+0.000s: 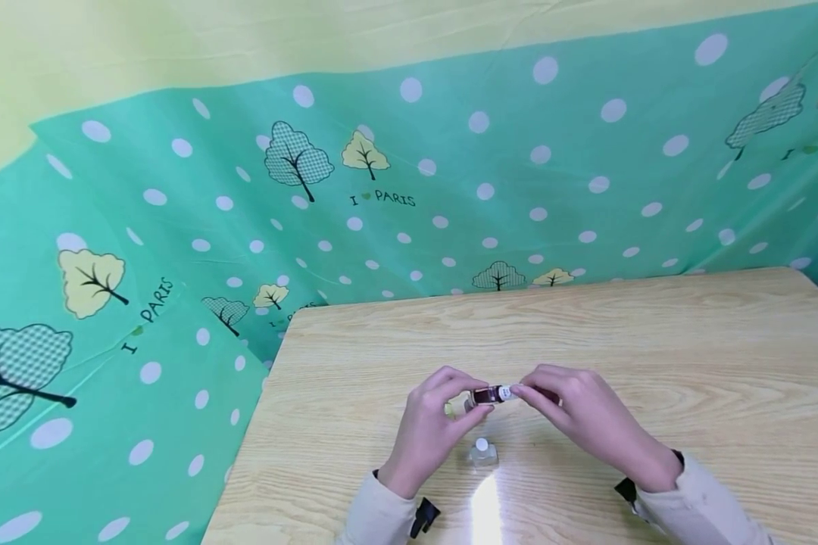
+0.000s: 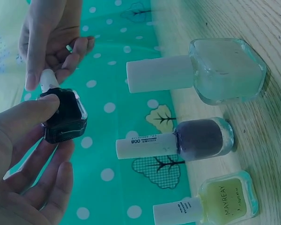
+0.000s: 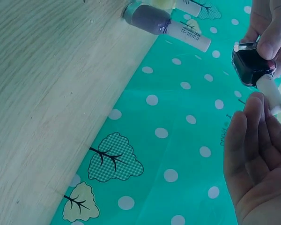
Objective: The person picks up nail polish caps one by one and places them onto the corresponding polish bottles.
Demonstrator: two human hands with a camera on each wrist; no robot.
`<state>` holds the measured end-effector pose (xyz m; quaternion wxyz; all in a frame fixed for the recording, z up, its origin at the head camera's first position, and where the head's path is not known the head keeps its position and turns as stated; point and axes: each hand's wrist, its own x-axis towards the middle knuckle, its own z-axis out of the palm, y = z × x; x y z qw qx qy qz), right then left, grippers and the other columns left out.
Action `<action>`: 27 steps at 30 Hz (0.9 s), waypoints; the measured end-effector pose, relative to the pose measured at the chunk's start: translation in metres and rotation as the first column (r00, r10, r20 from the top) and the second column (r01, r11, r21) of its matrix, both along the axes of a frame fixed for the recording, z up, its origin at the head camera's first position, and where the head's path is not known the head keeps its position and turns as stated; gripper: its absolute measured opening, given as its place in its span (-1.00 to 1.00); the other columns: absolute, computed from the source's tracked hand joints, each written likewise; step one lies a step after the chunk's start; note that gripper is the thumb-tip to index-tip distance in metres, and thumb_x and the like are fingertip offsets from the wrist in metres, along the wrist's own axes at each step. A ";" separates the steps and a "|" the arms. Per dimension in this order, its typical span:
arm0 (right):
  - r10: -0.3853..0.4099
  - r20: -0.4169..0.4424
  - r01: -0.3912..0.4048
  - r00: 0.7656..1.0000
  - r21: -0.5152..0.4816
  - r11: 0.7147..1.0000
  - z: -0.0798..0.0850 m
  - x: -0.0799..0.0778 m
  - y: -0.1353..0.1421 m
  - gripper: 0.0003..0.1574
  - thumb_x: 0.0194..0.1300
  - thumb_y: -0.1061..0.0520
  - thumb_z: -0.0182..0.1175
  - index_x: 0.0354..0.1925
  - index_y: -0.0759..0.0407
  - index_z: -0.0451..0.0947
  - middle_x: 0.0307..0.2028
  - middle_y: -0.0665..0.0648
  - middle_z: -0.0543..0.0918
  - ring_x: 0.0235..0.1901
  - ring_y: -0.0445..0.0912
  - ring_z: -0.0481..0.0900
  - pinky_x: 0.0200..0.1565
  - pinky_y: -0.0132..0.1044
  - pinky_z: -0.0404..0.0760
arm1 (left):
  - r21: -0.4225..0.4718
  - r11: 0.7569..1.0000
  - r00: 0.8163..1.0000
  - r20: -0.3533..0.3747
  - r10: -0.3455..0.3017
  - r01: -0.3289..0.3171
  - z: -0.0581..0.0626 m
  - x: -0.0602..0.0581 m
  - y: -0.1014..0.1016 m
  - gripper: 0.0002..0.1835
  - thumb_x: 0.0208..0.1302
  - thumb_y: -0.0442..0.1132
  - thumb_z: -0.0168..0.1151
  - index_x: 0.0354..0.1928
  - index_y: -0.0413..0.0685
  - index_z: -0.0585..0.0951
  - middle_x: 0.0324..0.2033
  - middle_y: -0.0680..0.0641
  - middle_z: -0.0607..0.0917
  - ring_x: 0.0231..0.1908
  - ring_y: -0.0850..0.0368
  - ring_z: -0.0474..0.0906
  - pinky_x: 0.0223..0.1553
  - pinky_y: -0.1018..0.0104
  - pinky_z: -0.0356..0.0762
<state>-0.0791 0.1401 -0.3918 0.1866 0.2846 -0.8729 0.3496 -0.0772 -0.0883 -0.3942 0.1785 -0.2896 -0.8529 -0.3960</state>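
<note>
A small glass nail polish bottle (image 2: pixel 65 117) filled with dark polish is held sideways above the table. My left hand (image 1: pixel 429 415) grips its glass body between thumb and fingers. At the other end, my right hand (image 1: pixel 582 409) pinches the white cap (image 3: pixel 270 93), which sits on the bottle's neck. Three more nail polish bottles stand on the table near my left hand: a pale clear one (image 2: pixel 229 70), a greyish purple one (image 2: pixel 203 139) and a yellowish one (image 2: pixel 227 199). All three have white caps. In the head view my left hand partly hides the yellowish and purple ones.
The light wooden table (image 1: pixel 688 363) extends to the right and behind the hands. A green dotted cloth (image 1: pixel 450 189) with tree prints hangs along its back and left side. Bright glare (image 1: pixel 486 507) lies on the tabletop in front of the pale bottle.
</note>
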 end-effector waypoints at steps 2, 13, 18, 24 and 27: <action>0.005 0.032 -0.004 0.999 -0.013 1.000 0.001 0.001 0.000 -0.99 0.28 0.10 0.35 -0.31 -0.04 0.69 -0.52 -0.33 0.53 -0.59 -0.47 0.35 -0.58 -0.55 0.42 | 0.010 1.000 1.000 0.013 -0.003 0.003 0.000 0.000 0.000 -0.74 0.08 -0.25 0.51 -0.15 -0.03 0.74 -0.26 0.10 0.71 -0.21 0.23 0.66 -0.13 0.42 0.65; 0.112 -0.051 -0.113 0.992 -0.024 0.993 0.006 0.001 0.003 -0.68 0.19 0.24 0.39 -0.09 -0.05 0.68 -0.30 -0.25 0.67 -0.49 -0.44 0.43 -0.50 -0.68 0.38 | 0.030 1.000 1.000 0.016 -0.004 0.004 -0.002 -0.002 -0.003 -0.73 0.06 -0.25 0.53 -0.15 -0.03 0.73 -0.27 0.09 0.71 -0.24 0.22 0.67 -0.20 0.32 0.68; 0.069 -0.073 -0.069 0.995 0.003 0.998 0.005 0.001 0.001 -0.77 0.21 0.20 0.38 -0.15 -0.06 0.69 -0.38 -0.28 0.62 -0.56 -0.45 0.32 -0.55 -0.69 0.30 | 0.028 1.000 1.000 0.009 -0.008 0.007 -0.002 -0.002 -0.002 -0.74 0.08 -0.25 0.51 -0.16 -0.04 0.73 -0.28 0.09 0.71 -0.25 0.20 0.67 -0.25 0.37 0.66; 0.003 -0.065 -0.002 0.998 0.014 1.000 0.005 0.001 -0.003 -0.87 0.22 0.16 0.39 -0.23 -0.04 0.73 -0.46 -0.26 0.62 -0.61 -0.46 0.29 -0.60 -0.65 0.30 | 0.031 0.999 1.000 -0.027 -0.007 0.007 -0.004 -0.002 0.000 -0.77 0.11 -0.26 0.50 -0.16 -0.05 0.73 -0.29 0.08 0.69 -0.27 0.19 0.68 -0.23 0.40 0.67; -0.018 -0.010 0.018 1.000 0.013 1.000 0.005 0.001 -0.004 -0.91 0.24 0.13 0.38 -0.24 -0.02 0.74 -0.48 -0.26 0.62 -0.64 -0.45 0.29 -0.63 -0.59 0.32 | 0.002 1.000 0.998 -0.061 0.006 -0.006 -0.005 -0.002 0.000 -0.76 0.11 -0.26 0.50 -0.16 -0.06 0.72 -0.29 0.08 0.68 -0.27 0.24 0.67 -0.21 0.47 0.65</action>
